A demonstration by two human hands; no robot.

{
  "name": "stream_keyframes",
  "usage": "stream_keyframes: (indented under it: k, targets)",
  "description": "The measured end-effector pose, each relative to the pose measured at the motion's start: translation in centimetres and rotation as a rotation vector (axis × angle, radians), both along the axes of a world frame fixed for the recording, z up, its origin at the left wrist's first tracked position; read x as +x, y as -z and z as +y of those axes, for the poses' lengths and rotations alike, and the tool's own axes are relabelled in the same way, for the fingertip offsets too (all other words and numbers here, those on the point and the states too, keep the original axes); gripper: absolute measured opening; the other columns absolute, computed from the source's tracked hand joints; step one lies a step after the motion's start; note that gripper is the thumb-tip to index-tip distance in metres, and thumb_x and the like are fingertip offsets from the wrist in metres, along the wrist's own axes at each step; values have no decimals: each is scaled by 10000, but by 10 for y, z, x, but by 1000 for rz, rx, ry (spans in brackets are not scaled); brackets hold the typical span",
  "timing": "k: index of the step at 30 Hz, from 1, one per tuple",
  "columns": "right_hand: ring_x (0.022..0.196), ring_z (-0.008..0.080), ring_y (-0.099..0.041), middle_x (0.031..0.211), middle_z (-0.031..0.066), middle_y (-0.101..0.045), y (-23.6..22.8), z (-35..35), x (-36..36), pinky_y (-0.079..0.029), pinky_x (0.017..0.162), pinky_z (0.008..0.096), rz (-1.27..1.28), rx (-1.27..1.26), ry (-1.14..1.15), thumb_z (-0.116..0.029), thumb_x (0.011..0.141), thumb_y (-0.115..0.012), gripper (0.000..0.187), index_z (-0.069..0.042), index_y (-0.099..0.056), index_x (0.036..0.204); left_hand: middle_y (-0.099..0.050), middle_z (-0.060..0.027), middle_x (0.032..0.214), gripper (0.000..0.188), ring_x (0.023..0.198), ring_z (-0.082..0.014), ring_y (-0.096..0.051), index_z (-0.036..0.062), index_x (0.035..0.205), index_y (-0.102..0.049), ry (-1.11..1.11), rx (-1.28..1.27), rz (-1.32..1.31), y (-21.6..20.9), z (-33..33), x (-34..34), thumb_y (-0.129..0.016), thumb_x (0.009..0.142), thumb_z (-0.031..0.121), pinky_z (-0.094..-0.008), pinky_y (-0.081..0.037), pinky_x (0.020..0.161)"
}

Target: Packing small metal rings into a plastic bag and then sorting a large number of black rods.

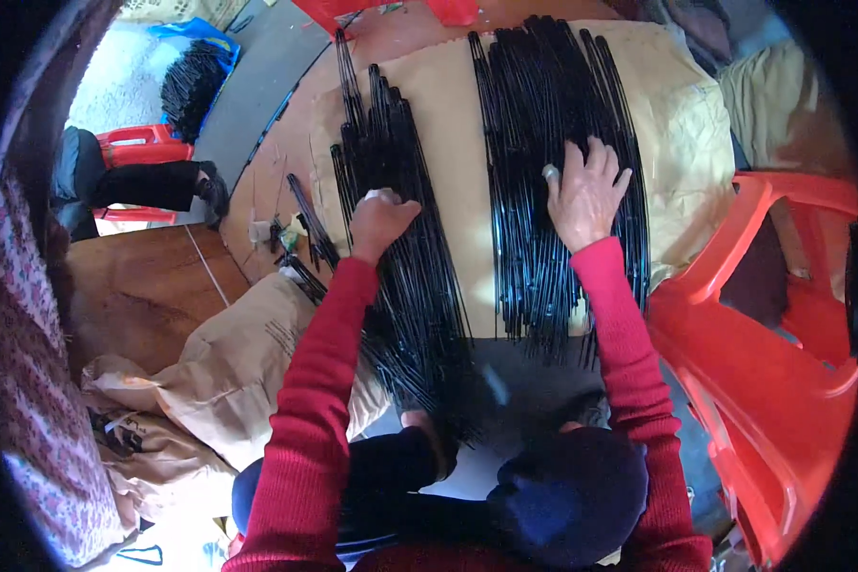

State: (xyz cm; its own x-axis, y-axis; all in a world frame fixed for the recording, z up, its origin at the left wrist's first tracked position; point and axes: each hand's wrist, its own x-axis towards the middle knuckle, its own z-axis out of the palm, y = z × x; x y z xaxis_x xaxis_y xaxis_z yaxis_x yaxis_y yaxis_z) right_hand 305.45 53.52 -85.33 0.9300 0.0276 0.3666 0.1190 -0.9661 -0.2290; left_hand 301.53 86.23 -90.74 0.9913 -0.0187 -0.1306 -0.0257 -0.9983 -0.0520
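Two broad piles of long, thin, glossy black rods lie on brown paper (462, 219) over a table. Some rods look doubled, with rounded far ends. My left hand (381, 224) rests on the left pile (415, 276), its fingers curled in and its thumb pointing right. Something white covers its fingertips, and whatever the fingers hold is hidden. Over the middle of the right pile (534, 238) lies my right hand (589, 195), fingers spread and palm down, with a pale cover on one fingertip. The left pile's near ends fan out past the paper's front edge above my legs.
Red plastic chairs stand at the right (753, 334) and far left (148, 148). Brown paper sacks (248, 372) bulge beside my left arm. A few loose black rods (310, 219) lie left of the paper. Another person's dark trouser leg (148, 186) shows at far left, near a heap of black pieces (195, 86).
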Motion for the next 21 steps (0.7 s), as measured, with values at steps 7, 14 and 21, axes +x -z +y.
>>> stream_keyframes:
  k: [7,14,21]
  targets:
    - [923,316,-663,978,174,-686,51,70,-2,-501,860,406,738,967,-339,-209,868,-559,288,-27,-634,1077,-571,-14,829,240,690,-133,-554,74,1071,-551,-821,-1517,166,-59,3,-25,-520,918,256,-285,-475,639]
    - [981,390,-618,1019,219,-646,85,137,-34,-478,862,462,894,597,-434,-298,826,-634,389,1,-581,1069,-491,19,708,332,590,-133,-472,128,1101,-562,-1039,-1965,106,-67,11,-37,-396,969,384,-274,-403,515]
    - [954,231,-605,1014,143,-638,77,105,-33,-466,851,339,738,1170,-231,-264,879,-637,372,12,-583,1123,-634,-24,839,458,643,-136,-567,114,1163,-582,-1017,-1880,249,-69,-7,-21,-386,990,490,-286,-476,578]
